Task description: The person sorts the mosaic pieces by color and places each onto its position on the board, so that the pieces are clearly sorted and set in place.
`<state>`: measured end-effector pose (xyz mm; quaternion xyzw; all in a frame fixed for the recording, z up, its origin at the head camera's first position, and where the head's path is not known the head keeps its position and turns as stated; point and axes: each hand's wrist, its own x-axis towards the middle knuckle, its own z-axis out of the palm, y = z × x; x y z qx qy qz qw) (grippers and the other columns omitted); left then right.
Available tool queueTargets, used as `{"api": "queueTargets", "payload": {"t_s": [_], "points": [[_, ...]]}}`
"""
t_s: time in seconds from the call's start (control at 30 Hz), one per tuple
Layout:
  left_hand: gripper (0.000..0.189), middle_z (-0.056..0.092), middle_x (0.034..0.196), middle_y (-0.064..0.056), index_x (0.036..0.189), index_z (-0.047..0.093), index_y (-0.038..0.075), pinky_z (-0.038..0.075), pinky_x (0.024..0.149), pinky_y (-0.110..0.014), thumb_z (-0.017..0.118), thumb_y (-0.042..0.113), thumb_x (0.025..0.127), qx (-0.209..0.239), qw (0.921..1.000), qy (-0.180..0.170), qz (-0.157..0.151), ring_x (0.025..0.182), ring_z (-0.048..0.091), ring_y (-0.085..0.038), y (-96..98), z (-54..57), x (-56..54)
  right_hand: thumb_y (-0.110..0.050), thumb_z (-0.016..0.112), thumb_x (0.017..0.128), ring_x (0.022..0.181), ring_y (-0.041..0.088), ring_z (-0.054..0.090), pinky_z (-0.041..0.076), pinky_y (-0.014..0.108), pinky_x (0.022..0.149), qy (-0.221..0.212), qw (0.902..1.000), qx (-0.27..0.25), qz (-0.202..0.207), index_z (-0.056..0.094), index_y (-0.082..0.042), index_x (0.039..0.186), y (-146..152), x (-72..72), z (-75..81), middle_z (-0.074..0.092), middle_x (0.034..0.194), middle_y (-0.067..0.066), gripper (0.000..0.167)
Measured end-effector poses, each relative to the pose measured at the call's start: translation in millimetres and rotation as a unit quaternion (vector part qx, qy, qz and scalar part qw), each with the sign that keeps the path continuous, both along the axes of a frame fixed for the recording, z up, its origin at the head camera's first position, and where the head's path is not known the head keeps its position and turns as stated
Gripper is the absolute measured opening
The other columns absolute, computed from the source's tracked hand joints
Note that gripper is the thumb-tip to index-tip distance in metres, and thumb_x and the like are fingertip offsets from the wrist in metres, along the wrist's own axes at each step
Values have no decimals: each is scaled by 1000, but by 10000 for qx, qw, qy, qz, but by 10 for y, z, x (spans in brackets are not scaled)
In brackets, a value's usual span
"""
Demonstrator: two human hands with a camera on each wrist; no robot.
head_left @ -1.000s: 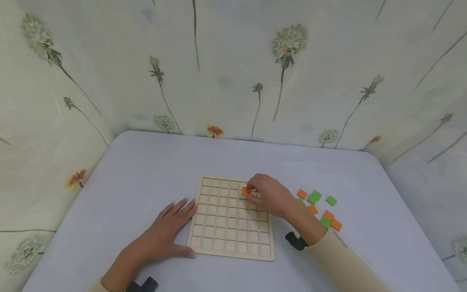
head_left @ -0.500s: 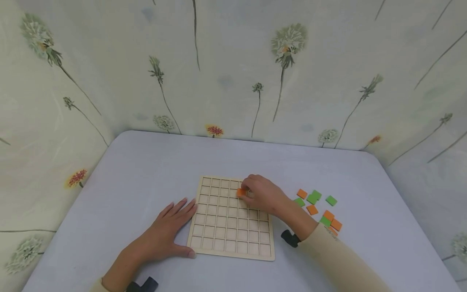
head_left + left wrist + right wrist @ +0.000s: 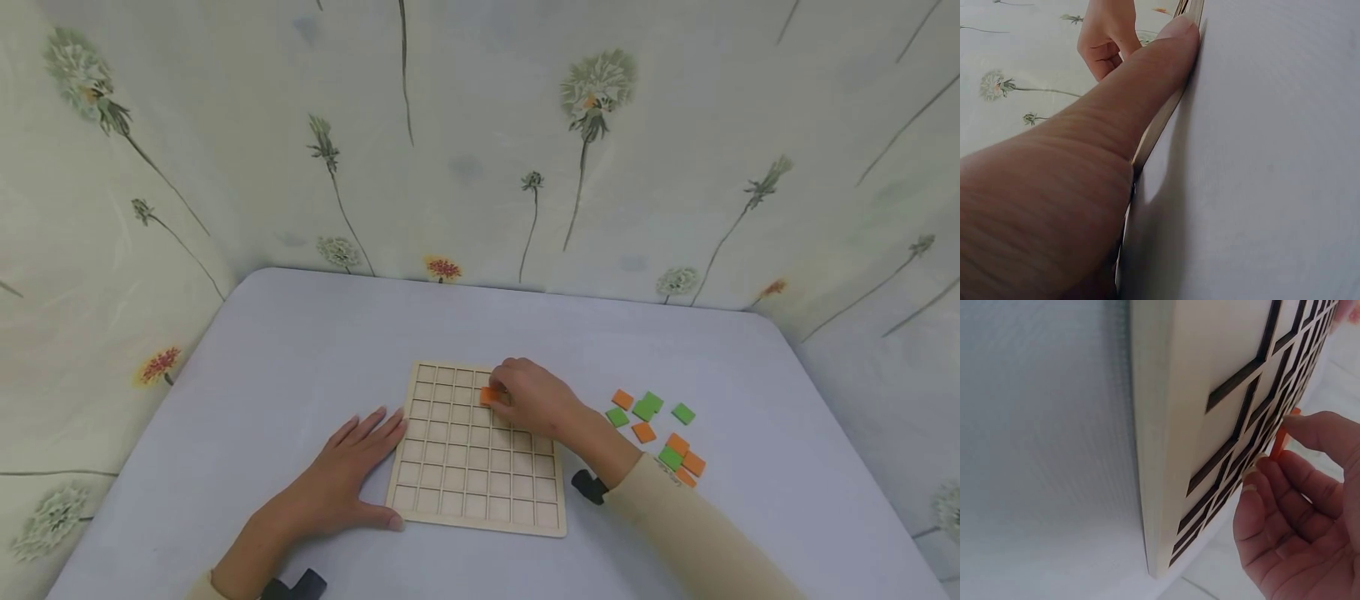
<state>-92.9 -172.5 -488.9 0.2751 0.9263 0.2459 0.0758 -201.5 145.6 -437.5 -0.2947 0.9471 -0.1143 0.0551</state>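
2 beige sleeves and 2 black wrist-worn devices.

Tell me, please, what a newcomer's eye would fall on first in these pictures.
Probably the bright orange tile pinched in the right grip at the far part of the pale gridded board. Next come the loose orange and green tiles, scattered on the table to the board's right. The flower-patterned backdrop behind also stands out.

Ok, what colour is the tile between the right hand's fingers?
Orange; the tile held by the right hand shows best in the head view.
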Motion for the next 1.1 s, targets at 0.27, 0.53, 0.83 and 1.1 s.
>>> {"api": "queueTargets", "payload": {"t_s": [0.27,0.53,0.83,1.1], "points": [[124,17,174,4,167,26,14,5,129,-49,76,78,74,-60,10000,-14,24,161,7,-23,8,10,8,-18,76,95,94,18,60,56,35,84,17,9999,13,119,73,-7,106,-41,-25,9,65,99,-1,16],[123,18,174,3,167,26,13,5,129,-49,79,75,74,-40,10000,-22,34,161,8,-24,13,41,19,-18,75,95,95,19,61,56,34,84,-75,9999,-15,86,72,-7,105,-72,-38,20,65,99,-1,15],[124,18,174,3,167,26,13,4,129,-48,78,76,74,-59,10000,-26,48,161,7,-23,13,28,16,-19,76,95,94,17,59,56,34,84,-186,9998,22,0,72,-8,105,-104,-37,41,64,99,-2,15],[124,18,174,4,167,26,13,4,129,-48,75,78,74,-23,10000,55,13,161,8,-23,0,9,15,-17,76,95,91,17,57,55,34,82,-166,9998,-2,54,71,-8,102,-117,-42,39,63,96,-1,12]]}}
